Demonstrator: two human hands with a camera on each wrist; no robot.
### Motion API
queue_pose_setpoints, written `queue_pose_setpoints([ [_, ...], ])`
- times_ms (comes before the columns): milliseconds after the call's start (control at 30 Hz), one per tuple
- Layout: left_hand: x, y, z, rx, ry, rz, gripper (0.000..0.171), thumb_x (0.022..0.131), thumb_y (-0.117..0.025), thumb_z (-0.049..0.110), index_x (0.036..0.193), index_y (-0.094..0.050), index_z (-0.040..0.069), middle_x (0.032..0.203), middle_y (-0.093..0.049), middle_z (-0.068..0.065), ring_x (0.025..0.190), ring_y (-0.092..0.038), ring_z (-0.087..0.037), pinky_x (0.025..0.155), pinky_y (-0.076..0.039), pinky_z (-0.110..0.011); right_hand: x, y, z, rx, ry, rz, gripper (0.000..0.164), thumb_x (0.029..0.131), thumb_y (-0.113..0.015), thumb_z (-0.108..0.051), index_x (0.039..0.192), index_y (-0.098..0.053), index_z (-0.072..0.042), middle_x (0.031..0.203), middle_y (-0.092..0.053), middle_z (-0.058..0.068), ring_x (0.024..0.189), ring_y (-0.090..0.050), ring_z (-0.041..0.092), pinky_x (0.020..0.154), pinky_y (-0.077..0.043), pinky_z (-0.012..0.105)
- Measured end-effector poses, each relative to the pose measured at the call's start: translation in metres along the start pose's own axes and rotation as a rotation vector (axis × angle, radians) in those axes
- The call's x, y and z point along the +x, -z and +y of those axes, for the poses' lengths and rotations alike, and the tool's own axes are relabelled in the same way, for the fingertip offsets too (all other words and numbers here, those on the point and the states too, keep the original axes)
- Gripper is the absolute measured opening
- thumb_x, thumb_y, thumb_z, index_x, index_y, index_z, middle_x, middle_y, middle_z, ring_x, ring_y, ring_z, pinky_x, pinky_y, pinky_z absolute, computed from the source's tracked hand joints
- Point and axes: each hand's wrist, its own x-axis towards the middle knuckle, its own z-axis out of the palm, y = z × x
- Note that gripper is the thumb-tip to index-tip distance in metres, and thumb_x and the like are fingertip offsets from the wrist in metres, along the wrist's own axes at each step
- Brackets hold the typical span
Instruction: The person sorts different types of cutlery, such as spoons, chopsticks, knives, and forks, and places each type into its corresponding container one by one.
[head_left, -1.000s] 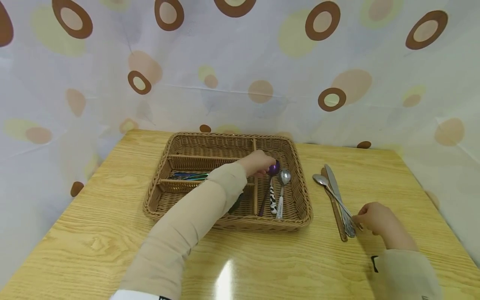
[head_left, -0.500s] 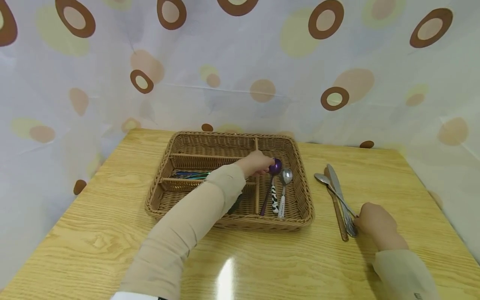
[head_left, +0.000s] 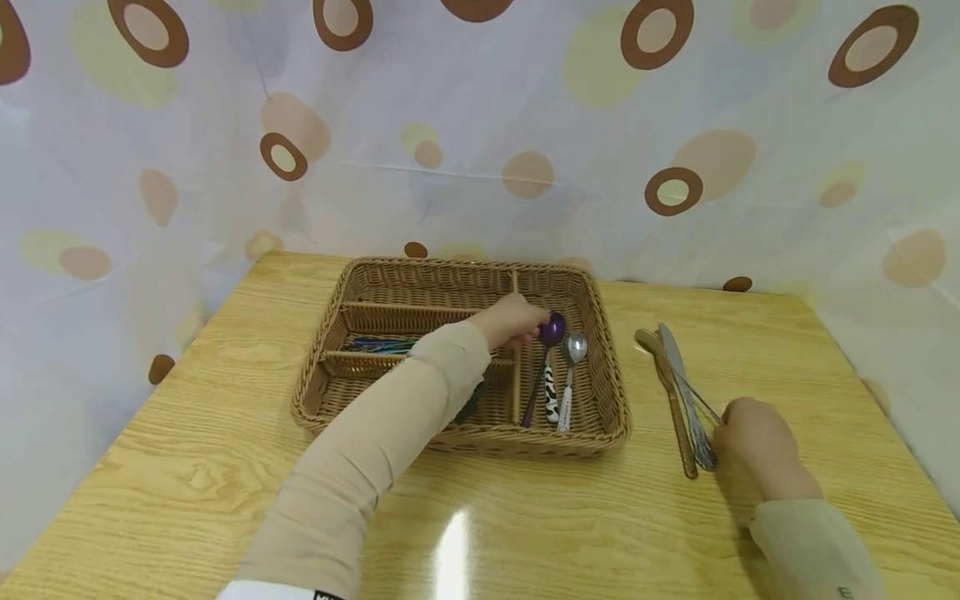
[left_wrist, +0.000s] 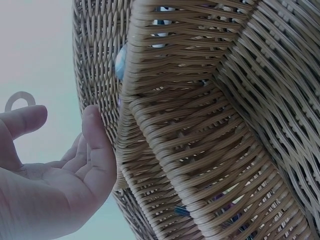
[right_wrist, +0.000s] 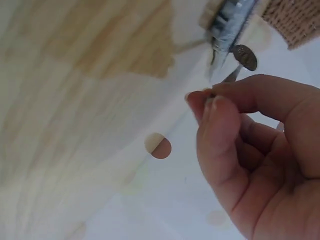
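In the head view my left hand (head_left: 513,320) hovers over the wicker basket (head_left: 611,392), by the bowl of a purple spoon (head_left: 552,327). The left wrist view shows its thumb and fingers apart, with nothing between them. Beside the purple spoon lie a silver spoon (head_left: 575,347) with a white handle and a cow-print handle (head_left: 551,396). My right hand (head_left: 757,446) pinches a thin spoon (right_wrist: 245,57) by its handle between thumb and fingertips. To its left on the table lie a brown spoon (head_left: 670,383) and a silver knife (head_left: 690,400), side by side.
Wooden dividers split the basket into compartments. Blue and green cutlery (head_left: 384,344) lies in the middle left one, and a dark item (head_left: 471,406) is partly hidden by my left sleeve. A patterned curtain (head_left: 465,167) hangs behind the wooden table (head_left: 187,433).
My right hand has closed its fingers round the thin spoon's handle, and that spoon has shifted from across the brown spoon and knife. The left hand stays nearly in place.
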Motion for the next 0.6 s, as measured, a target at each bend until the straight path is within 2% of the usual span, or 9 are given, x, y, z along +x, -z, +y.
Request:
queue_pose_setpoints([
  [100,0.0009,0.0004,0.002,-0.016,-0.008,0.005,0.041,0.097,-0.048,0.023,0.128,-0.052,-0.002,0.122,-0.061,-0.017,0.06,-0.049,-0.009,0.059,-0.04,-0.023,0.001,0.0037,-0.0003,0.069,0.046,0.009,0.023,0.088,-0.046,-0.002,0.07,-0.058,0.005,0.057,-0.052,0.005,0.05,-0.047,0.013,0.049,-0.039,0.031],
  [200,-0.0008,0.0011,0.0036,-0.021,-0.018,0.007,0.041,0.097,-0.048,0.023,0.129,-0.051,-0.002,0.123,-0.061,-0.017,0.065,-0.051,-0.009,0.061,-0.041,-0.023,0.0025,0.0059,-0.0008,0.192,0.028,-0.03,0.024,0.093,-0.044,-0.005,0.087,-0.06,0.012,0.067,-0.061,0.011,0.057,-0.057,0.014,0.055,-0.049,0.033],
  [367,-0.0062,0.0019,0.0028,-0.033,-0.019,-0.019,0.041,0.098,-0.046,0.023,0.13,-0.051,-0.003,0.125,-0.059,-0.019,0.076,-0.057,-0.015,0.065,-0.044,-0.027,0.0026,0.0066,-0.0009,0.47,-0.012,-0.142,0.033,0.097,-0.044,-0.009,0.11,-0.05,0.021,0.075,-0.062,0.004,0.063,-0.059,0.009,0.061,-0.054,0.028],
  [500,-0.0085,0.0028,0.0012,-0.042,-0.02,-0.023,0.041,0.098,-0.045,0.022,0.131,-0.051,-0.003,0.126,-0.059,-0.02,0.102,-0.062,-0.025,0.072,-0.047,-0.03,0.0023,0.0064,-0.002,0.696,0.015,-0.241,0.039,0.099,-0.043,-0.013,0.117,-0.045,0.021,0.078,-0.062,-0.003,0.064,-0.059,0.003,0.063,-0.055,0.022],
  [567,-0.008,0.0031,0.0012,-0.055,-0.021,-0.019,0.041,0.098,-0.046,0.021,0.13,-0.051,-0.003,0.125,-0.059,-0.02,0.099,-0.062,-0.025,0.069,-0.047,-0.029,0.0026,0.0076,-0.0028,0.774,0.044,-0.279,0.037,0.1,-0.043,-0.016,0.116,-0.048,0.017,0.079,-0.062,-0.005,0.065,-0.059,0.002,0.063,-0.054,0.021],
  [600,-0.0074,0.003,0.0015,-0.059,-0.021,-0.017,0.041,0.097,-0.046,0.021,0.13,-0.051,-0.003,0.125,-0.059,-0.02,0.092,-0.062,-0.022,0.067,-0.046,-0.027,0.0028,0.0084,-0.0033,0.813,0.058,-0.297,0.035,0.1,-0.043,-0.017,0.114,-0.05,0.015,0.08,-0.063,-0.005,0.065,-0.059,0.002,0.063,-0.054,0.021],
])
